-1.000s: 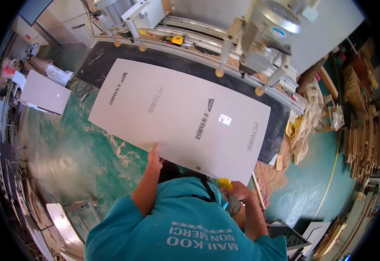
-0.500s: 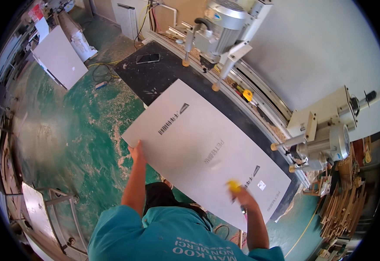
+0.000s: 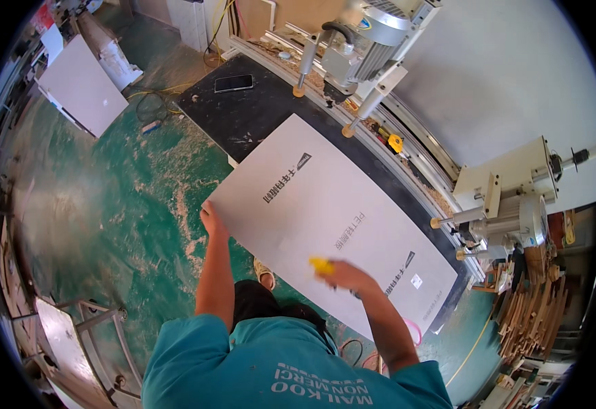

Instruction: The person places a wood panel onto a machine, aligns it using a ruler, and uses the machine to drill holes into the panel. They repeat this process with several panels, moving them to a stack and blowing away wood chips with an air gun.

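Panel [image 3: 277, 228] overhanging black table [image 3: 264, 109]
I'm gripping its edge with my left hand [image 3: 214, 221], a blurred yellow tool [image 3: 321, 266] with my right hand [image 3: 348, 275]; motors [image 3: 380, 51] are standing beyond the table, dark lettering [image 3: 287, 181] and a label [image 3: 416, 281] are showing.

Board [image 3: 325, 204]: bright, soft, fairly even light; long edges bow outward through the wide lens; small print hard to read
Right hand [image 3: 347, 274]: smeared by motion blur, as is the yellow tool [image 3: 321, 265] in it
Left hand [image 3: 213, 219]: clearer, outline fairly crisp
Floor [image 3: 117, 198]: pale glossy streaks at left; a whitish haze softens the patch near the rim
Wall [image 3: 496, 88]: smooth grey, shading gently across, little detail
Motor [image 3: 378, 42]: pale highlights on the metal casing
Tabletop [image 3: 243, 119]: very dark, yet scuffs show
Wood stack [image 3: 533, 307]: dimmer, with deep shadow around it, bent and soft toward the rim
Rim: curved black corners, thin bluish fringe
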Tool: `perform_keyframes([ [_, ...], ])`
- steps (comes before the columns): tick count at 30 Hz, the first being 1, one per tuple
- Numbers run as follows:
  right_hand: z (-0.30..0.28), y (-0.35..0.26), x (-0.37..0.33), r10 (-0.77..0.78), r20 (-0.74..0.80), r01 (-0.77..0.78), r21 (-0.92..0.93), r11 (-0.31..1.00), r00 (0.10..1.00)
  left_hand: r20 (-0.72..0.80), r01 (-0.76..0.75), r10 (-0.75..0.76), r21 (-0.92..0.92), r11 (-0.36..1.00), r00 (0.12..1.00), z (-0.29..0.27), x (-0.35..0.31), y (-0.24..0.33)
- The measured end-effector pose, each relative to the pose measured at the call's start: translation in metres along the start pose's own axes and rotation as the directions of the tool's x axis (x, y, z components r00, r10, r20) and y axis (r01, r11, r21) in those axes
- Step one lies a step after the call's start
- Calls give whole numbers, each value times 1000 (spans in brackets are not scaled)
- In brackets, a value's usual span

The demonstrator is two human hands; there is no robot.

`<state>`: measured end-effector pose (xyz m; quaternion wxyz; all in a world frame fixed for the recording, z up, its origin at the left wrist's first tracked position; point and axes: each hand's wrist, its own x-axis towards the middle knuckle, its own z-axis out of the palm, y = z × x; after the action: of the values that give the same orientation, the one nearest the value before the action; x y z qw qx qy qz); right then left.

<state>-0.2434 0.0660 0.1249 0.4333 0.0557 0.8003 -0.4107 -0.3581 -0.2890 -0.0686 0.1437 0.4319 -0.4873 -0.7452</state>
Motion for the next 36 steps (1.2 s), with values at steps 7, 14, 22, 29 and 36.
perform_keyframes([
  [7, 22, 60, -55, -35, -283, 160, 430, 889, 958, 253, 80, -112, 130, 988, 961, -24, -95, -76],
  [14, 134, 184, -213, 162, -241, -93, 274, 957, 957, 571, 244, -568, 545, 802, 593, -71, -251, -149],
  [22, 280, 422, -386, 847, -468, 719, 495, 488, -253, 351, -483, -905, 765, 425, -240, -84, -478, -191],
  [29, 234, 275, -309, 613, -738, 478, 446, 757, -282, 509, -163, -302, 300, 940, -806, -96, -642, -203],
  [36, 136, 334, -375, 384, -874, 273, 307, 912, -299, 723, -733, -623, 245, 635, -298, -20, -575, -126],
])
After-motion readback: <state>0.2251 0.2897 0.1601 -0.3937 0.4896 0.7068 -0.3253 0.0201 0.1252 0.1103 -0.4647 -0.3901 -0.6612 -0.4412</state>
